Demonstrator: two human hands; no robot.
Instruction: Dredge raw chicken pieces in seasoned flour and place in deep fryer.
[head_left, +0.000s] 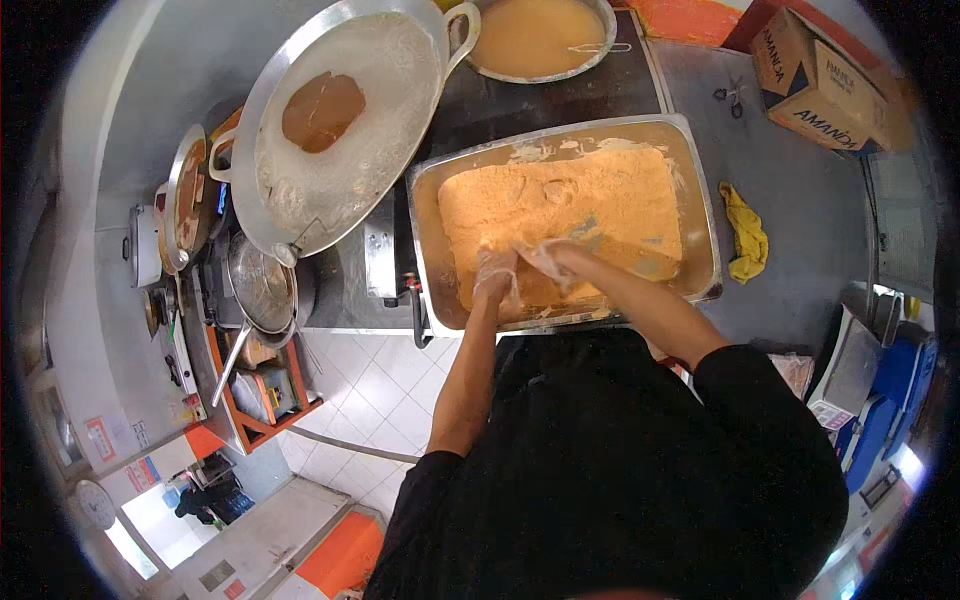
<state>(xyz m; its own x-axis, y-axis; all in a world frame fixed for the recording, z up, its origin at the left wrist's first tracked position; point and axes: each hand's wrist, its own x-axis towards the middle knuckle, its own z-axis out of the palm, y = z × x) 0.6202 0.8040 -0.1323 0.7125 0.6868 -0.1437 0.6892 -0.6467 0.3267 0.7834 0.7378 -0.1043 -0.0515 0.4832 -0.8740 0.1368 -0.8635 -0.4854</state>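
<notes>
Both of my hands wear clear plastic gloves and are in the orange-tan breading flour or crumbs (622, 180) near the front of a deep metal tray (705, 217). My left hand (496, 271) points down into the coating, its fingertips buried or blurred. Close beside it on the right, my right hand (553, 261) reaches in at a slant, with its fingers also hard to make out. Whether either hand grips a piece under the coating is hidden. Bare grey patches of the tray's bottom show right of my hands. Pale flour clings to the tray's far wall.
Left of the tray stands a large two-handled wok (240, 187) of foaming oil. A bowl of cloudy tan liquid (540, 37) sits behind. Further left are a mesh strainer (261, 289) and another pan (187, 195). Scissors (731, 97), a yellow cloth (745, 232) and a cardboard box (825, 90) lie right.
</notes>
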